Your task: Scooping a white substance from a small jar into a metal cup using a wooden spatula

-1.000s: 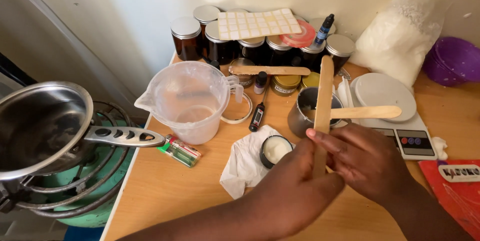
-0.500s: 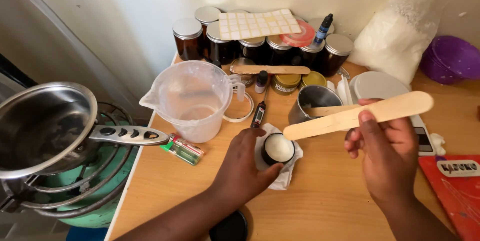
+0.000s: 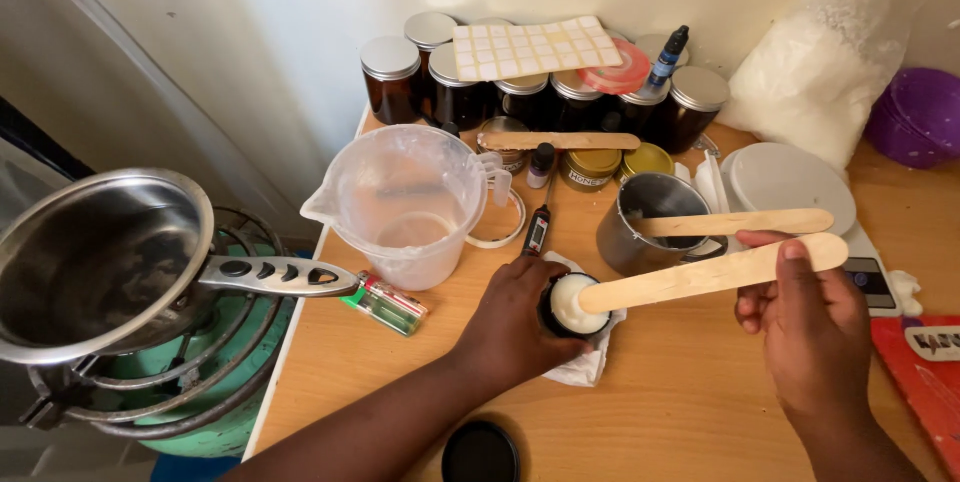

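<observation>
One small jar (image 3: 573,304) sits filled with white wax, gripped by the left hand (image 3: 520,317), while the right hand (image 3: 805,327) holds a wooden stick (image 3: 705,274) across it, lid (image 3: 481,452) not yet on.

On my feed, all I see of the body is two bare hands and the arms behind them. The left hand (image 3: 520,317) is broad across the back, with the knuckles showing as a low ridge. The left forearm (image 3: 380,422) behind it is bare along its whole visible length, lean and smooth, and widens toward the bottom edge of the picture. The right hand (image 3: 810,327) shows its back too, with faint creases over the finger joints. Its thumbnail (image 3: 795,250) is short, rounded and plain. The right wrist (image 3: 850,442) is bare as well and is cut off by the lower edge. I cannot make out finer detail on the skin.
</observation>
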